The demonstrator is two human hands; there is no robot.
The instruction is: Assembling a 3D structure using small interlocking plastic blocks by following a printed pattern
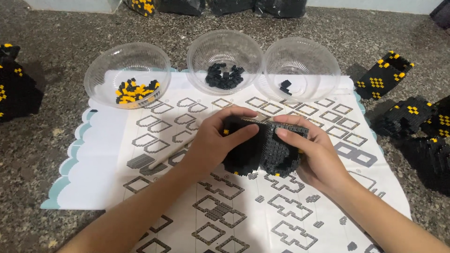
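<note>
My left hand (213, 143) and my right hand (313, 152) both grip a black block model (262, 150) made of tiny bricks with a few yellow studs. I hold it just above a white instruction sheet (108, 159) printed with grey outline diagrams. My left fingers wrap over its top left side, and my left thumb presses its front. The right fingers curl over the model's top right edge. A thin pale stick (171, 152) lies on the sheet under my left wrist.
Three clear plastic bowls stand at the sheet's far edge: the left bowl (105, 65) with black and yellow bricks, the middle bowl (225, 47) with black bricks, the right bowl (304, 56) with a few. Built black-and-yellow sections (382, 75) lie right and far left on the speckled stone floor.
</note>
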